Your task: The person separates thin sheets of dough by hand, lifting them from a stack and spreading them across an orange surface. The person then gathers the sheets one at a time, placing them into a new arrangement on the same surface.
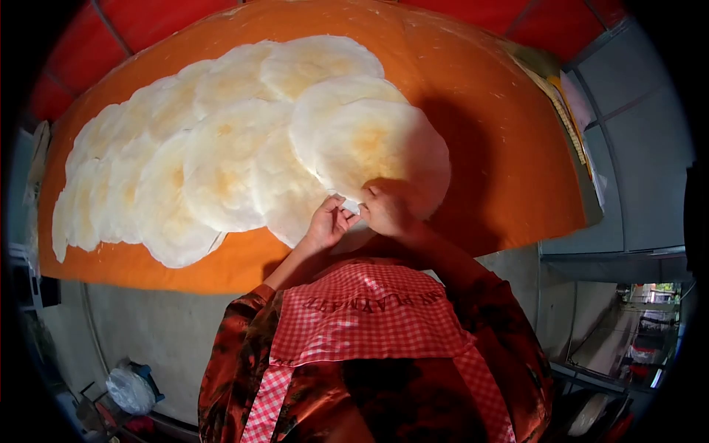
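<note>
One thin round sheet (380, 144) lies flat on orange cloth (487, 148), at right end of overlapping row, partly over other sheets (214, 170). Near edge of it sits directly between both hands. There left hand (327, 221) has fingers curled, pinching edge from left side; right hand (385, 208) is closed on same edge, knuckles up, partly in shadow. Below hands is red checked apron (369, 310).

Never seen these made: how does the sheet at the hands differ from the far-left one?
The sheet at the hands lies on top, almost whole in view; the far-left sheet is largely covered by neighbours. The left hand and right hand pinch the first one's near edge; the other is untouched. Both are thin and pale.
</note>
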The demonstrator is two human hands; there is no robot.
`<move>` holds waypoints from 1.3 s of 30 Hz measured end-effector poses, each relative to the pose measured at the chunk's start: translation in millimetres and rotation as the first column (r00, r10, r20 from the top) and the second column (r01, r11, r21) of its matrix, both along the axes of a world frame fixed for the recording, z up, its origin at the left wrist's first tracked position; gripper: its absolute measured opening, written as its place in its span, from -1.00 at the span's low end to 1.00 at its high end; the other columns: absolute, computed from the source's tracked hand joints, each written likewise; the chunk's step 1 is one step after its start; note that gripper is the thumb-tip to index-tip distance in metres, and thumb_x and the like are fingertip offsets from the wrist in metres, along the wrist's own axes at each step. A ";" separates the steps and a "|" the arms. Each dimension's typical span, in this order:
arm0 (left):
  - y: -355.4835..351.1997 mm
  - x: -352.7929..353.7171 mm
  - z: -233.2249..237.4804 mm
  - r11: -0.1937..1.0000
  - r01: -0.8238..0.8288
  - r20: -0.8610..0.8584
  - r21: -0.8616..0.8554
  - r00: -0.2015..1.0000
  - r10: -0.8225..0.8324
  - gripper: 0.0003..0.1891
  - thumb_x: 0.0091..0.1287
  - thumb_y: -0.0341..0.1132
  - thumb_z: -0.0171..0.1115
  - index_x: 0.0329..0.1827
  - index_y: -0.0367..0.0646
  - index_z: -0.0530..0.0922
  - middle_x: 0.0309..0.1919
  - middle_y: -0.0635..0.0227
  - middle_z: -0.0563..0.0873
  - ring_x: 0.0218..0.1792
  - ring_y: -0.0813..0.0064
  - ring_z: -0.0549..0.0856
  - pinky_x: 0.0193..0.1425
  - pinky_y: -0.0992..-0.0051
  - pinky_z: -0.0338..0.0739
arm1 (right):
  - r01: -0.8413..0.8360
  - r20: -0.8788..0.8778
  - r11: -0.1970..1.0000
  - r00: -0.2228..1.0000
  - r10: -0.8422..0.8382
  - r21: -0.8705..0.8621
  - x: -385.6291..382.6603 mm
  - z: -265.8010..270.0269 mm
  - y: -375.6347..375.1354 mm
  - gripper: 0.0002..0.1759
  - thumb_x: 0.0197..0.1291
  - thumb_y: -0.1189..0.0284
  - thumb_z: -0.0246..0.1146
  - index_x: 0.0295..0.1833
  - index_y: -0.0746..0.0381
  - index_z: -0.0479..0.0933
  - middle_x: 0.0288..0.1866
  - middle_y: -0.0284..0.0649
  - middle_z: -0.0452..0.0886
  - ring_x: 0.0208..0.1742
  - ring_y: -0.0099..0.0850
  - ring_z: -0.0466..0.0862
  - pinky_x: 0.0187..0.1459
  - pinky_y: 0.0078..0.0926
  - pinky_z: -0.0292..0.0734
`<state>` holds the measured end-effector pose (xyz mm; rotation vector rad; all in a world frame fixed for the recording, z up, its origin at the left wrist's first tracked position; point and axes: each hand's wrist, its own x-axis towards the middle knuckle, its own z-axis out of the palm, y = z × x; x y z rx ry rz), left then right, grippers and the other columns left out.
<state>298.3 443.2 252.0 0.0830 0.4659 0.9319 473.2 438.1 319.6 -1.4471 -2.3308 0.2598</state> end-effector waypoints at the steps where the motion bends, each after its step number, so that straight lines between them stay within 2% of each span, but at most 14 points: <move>1: 0.6 0.4 0.7 1.000 0.000 -0.031 0.011 1.000 0.000 -0.87 0.44 -0.35 0.03 -0.01 -0.07 0.45 -0.02 0.30 0.66 0.02 0.29 0.67 0.13 0.15 0.60 | -0.001 0.033 1.000 0.999 0.002 -0.008 -0.7 -1.8 -0.3 -0.67 0.05 0.34 0.27 -0.10 0.30 0.51 -0.24 -0.04 0.62 -0.27 -0.09 0.66 -0.30 -0.16 0.59; 6: 0.4 8.0 -2.1 0.999 -0.037 -0.231 -0.001 0.972 0.035 -0.85 0.44 -0.39 0.04 0.02 -0.07 0.45 -0.10 0.31 0.66 -0.17 0.35 0.70 -0.06 0.25 0.70 | -0.075 0.204 0.989 0.978 0.048 0.125 -7.7 -8.3 6.3 -0.68 -0.03 0.47 0.23 -0.11 0.33 0.52 -0.26 -0.06 0.60 -0.29 -0.08 0.64 -0.31 -0.18 0.57; 12: 3.7 16.6 10.5 0.997 -0.074 -0.328 -0.020 0.943 0.064 -0.91 0.42 -0.40 0.11 -0.08 -0.08 0.44 -0.27 0.35 0.59 -0.39 0.41 0.64 -0.29 0.30 0.74 | 0.082 0.113 0.976 0.988 -0.106 0.201 -24.4 5.2 3.9 -0.73 -0.10 0.51 0.22 -0.19 0.34 0.55 -0.30 -0.04 0.60 -0.31 -0.09 0.64 -0.33 -0.21 0.56; 15: 2.3 17.4 28.7 0.997 -0.066 -0.405 -0.027 0.913 0.049 -0.90 0.41 -0.35 0.17 -0.15 -0.08 0.42 -0.42 0.41 0.49 -0.51 0.48 0.53 -0.29 0.29 0.75 | 0.085 0.195 0.986 0.974 -0.113 0.147 -10.4 -15.3 25.9 -0.74 -0.10 0.52 0.21 -0.21 0.34 0.55 -0.33 0.02 0.61 -0.35 -0.12 0.63 -0.36 -0.23 0.54; 17: 5.0 17.9 32.2 0.997 -0.066 -0.451 -0.047 0.892 0.038 -0.87 0.41 -0.32 0.20 -0.19 -0.08 0.41 -0.51 0.45 0.40 -0.57 0.53 0.45 -0.26 0.28 0.75 | 0.000 0.363 0.976 0.928 -0.082 0.219 16.4 6.5 45.3 -0.86 -0.02 0.50 0.19 -0.30 0.29 0.53 -0.42 -0.08 0.58 -0.42 -0.27 0.59 -0.41 -0.32 0.49; 20: -0.2 14.0 23.5 0.993 -0.074 -0.478 -0.091 0.878 0.022 -0.83 0.40 -0.29 0.22 -0.22 -0.09 0.39 -0.58 0.48 0.31 -0.61 0.57 0.37 -0.24 0.27 0.75 | 0.053 -0.141 0.997 0.989 -0.044 0.063 46.1 121.9 50.6 -0.95 0.07 0.49 0.16 -0.37 0.22 0.51 -0.47 -0.21 0.54 -0.44 -0.33 0.56 -0.41 -0.33 0.46; 22: -1.6 11.2 20.2 0.993 -0.080 -0.469 -0.092 0.883 0.027 -0.83 0.40 -0.29 0.22 -0.22 -0.11 0.40 -0.60 0.48 0.32 -0.61 0.58 0.36 -0.23 0.27 0.76 | 0.074 -0.284 0.995 0.957 -0.051 0.069 52.1 180.3 62.3 -0.91 0.12 0.48 0.14 -0.42 0.17 0.50 -0.51 -0.29 0.52 -0.45 -0.37 0.53 -0.41 -0.34 0.44; 25: -0.9 10.0 17.6 0.994 -0.080 -0.452 -0.076 0.891 0.037 -0.83 0.41 -0.29 0.21 -0.21 -0.15 0.40 -0.58 0.46 0.32 -0.60 0.56 0.40 -0.22 0.27 0.76 | 0.188 0.212 0.943 0.945 -0.251 0.276 51.3 206.8 70.8 -0.88 0.17 0.45 0.12 -0.42 0.16 0.49 -0.49 -0.25 0.54 -0.42 -0.31 0.56 -0.36 -0.28 0.46; 26: 0.0 10.2 17.9 0.995 -0.072 -0.445 -0.069 0.895 0.034 -0.83 0.41 -0.29 0.20 -0.20 -0.16 0.40 -0.58 0.45 0.33 -0.60 0.55 0.42 -0.21 0.27 0.76 | 0.143 0.162 0.967 0.971 -0.179 0.210 44.4 200.1 54.6 -0.78 0.25 0.44 0.00 -0.37 0.21 0.53 -0.39 0.02 0.64 -0.35 -0.02 0.65 -0.29 -0.06 0.55; 28: 0.6 9.8 17.8 0.997 -0.062 -0.428 -0.054 0.903 0.033 -0.83 0.42 -0.30 0.18 -0.20 -0.19 0.40 -0.56 0.43 0.35 -0.59 0.54 0.45 -0.21 0.27 0.76 | 0.094 0.229 0.963 0.961 -0.153 0.252 37.3 138.1 38.5 -0.98 0.05 0.49 0.14 -0.40 0.19 0.46 -0.43 -0.06 0.57 -0.37 -0.09 0.60 -0.35 -0.10 0.52; 29: 1.9 9.8 19.1 0.997 -0.059 -0.406 -0.057 0.913 0.031 -0.84 0.43 -0.30 0.15 -0.17 -0.20 0.40 -0.54 0.41 0.38 -0.58 0.52 0.47 -0.22 0.27 0.77 | 0.080 0.166 0.953 0.977 -0.132 0.291 31.7 91.1 35.6 -0.85 0.17 0.46 0.05 -0.42 0.24 0.45 -0.44 -0.03 0.58 -0.38 -0.08 0.63 -0.41 -0.05 0.53; 30: 1.6 9.9 21.0 0.996 -0.056 -0.384 -0.062 0.923 0.028 -0.84 0.44 -0.31 0.13 -0.14 -0.21 0.41 -0.52 0.39 0.41 -0.57 0.51 0.50 -0.23 0.27 0.77 | 0.076 0.177 0.956 0.976 -0.130 0.284 24.4 75.4 16.4 -0.97 0.04 0.49 0.13 -0.41 0.20 0.44 -0.46 -0.08 0.54 -0.37 -0.10 0.60 -0.39 -0.11 0.52; 34: -5.4 9.3 39.3 0.996 -0.053 -0.347 -0.078 0.937 0.023 -0.84 0.47 -0.31 0.05 -0.09 -0.24 0.40 -0.48 0.34 0.47 -0.50 0.40 0.63 -0.22 0.26 0.78 | 0.022 0.165 0.978 0.985 -0.057 0.205 15.0 -15.2 -12.1 -0.96 -0.03 0.50 0.17 -0.40 0.21 0.50 -0.41 -0.13 0.56 -0.35 -0.14 0.62 -0.37 -0.18 0.54; 39: -4.6 6.5 25.0 0.999 -0.002 -0.401 -0.034 0.916 -0.012 -0.84 0.49 -0.31 0.00 -0.10 -0.24 0.40 -0.36 0.23 0.59 -0.38 0.32 0.70 -0.19 0.28 0.78 | 0.056 0.232 0.978 0.967 -0.103 0.201 12.5 -5.8 -7.0 -0.91 -0.05 0.50 0.16 -0.39 0.24 0.55 -0.41 -0.13 0.61 -0.32 -0.19 0.67 -0.37 -0.26 0.59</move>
